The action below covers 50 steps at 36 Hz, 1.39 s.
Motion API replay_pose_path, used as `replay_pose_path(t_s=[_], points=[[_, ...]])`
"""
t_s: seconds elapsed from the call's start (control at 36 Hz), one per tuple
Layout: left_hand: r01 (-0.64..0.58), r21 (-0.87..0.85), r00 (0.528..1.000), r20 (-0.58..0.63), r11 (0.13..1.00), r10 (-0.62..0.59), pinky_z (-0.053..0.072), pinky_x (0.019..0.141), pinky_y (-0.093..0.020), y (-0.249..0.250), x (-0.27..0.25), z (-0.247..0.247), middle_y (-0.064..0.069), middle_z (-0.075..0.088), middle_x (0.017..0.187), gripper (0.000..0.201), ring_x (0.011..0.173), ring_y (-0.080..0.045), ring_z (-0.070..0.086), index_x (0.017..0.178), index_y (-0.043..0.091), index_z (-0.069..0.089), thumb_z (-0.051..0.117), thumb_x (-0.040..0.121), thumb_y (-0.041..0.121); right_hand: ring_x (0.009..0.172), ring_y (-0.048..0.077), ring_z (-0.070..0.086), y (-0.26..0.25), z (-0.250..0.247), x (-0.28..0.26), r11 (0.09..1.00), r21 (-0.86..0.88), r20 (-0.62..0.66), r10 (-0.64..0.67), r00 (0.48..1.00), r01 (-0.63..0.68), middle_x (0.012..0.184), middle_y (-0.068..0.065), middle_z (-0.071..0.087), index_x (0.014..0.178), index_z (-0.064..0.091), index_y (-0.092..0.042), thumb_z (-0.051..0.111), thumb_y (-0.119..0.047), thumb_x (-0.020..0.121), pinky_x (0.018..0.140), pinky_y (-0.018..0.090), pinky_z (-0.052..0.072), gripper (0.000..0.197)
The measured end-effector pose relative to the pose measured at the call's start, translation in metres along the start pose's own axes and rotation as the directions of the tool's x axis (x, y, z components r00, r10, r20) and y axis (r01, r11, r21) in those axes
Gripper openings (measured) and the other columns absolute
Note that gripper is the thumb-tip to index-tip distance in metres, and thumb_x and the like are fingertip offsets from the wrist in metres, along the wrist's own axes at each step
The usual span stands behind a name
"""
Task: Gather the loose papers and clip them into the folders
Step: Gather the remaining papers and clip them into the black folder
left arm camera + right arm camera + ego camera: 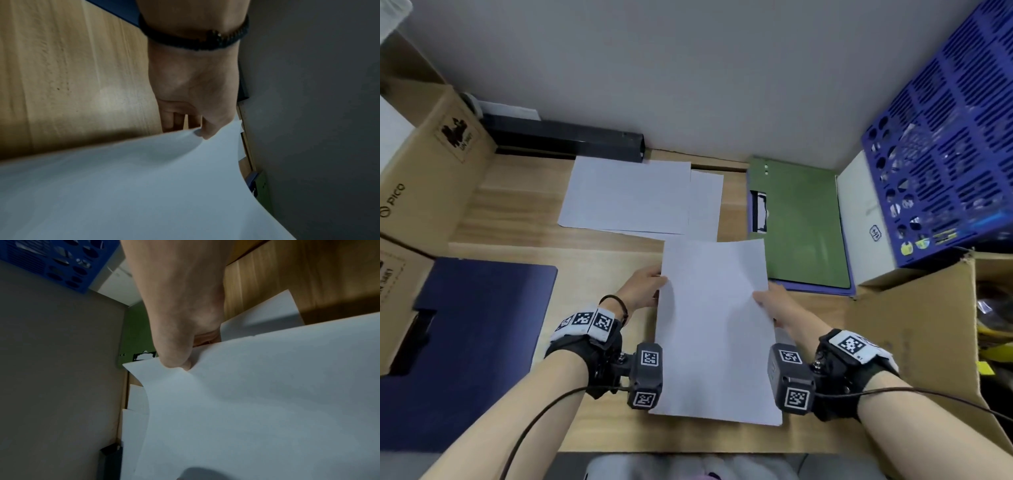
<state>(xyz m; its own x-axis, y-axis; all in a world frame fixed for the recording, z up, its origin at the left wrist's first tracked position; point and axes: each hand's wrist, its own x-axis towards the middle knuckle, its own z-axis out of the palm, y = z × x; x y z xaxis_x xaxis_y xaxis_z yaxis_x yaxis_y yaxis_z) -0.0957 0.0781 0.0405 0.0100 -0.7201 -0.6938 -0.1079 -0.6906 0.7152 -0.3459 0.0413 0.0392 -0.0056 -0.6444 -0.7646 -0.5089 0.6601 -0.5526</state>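
Both hands hold a white sheet of paper (714, 329) above the wooden desk (517, 212). My left hand (645, 286) pinches its left edge, thumb on top (207, 129), fingers underneath. My right hand (770, 303) pinches the right edge, thumb (174, 360) pressing a crease into the paper (257, 402). More loose white sheets (626, 195) lie overlapped at the back of the desk. A green folder (804, 222) with a black clip (759, 212) lies open at the right. A dark blue folder (465, 349) lies at the left.
Cardboard boxes (417, 178) stand at the left and another cardboard box (914, 329) at the right. A blue perforated plastic basket (945, 154) sits on a white box (866, 219) at the back right. A black bar (565, 140) runs along the grey wall.
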Motion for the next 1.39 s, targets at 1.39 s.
replay_pose_path(t_s=[1.39], points=[[-0.075, 0.181, 0.984, -0.147, 0.981, 0.103, 0.049, 0.078, -0.041, -0.022, 0.045, -0.045, -0.033, 0.054, 0.097, 0.026, 0.089, -0.038, 0.057, 0.11, 0.019, 0.066, 0.06, 0.088, 0.007, 0.067, 0.02, 0.056, -0.034, 0.053, 0.03, 0.961, 0.266, 0.001, 0.081, 0.997, -0.078, 0.088, 0.01, 0.061, 0.107, 0.055, -0.007, 0.037, 0.006, 0.093, 0.06, 0.028, 0.047, 0.027]])
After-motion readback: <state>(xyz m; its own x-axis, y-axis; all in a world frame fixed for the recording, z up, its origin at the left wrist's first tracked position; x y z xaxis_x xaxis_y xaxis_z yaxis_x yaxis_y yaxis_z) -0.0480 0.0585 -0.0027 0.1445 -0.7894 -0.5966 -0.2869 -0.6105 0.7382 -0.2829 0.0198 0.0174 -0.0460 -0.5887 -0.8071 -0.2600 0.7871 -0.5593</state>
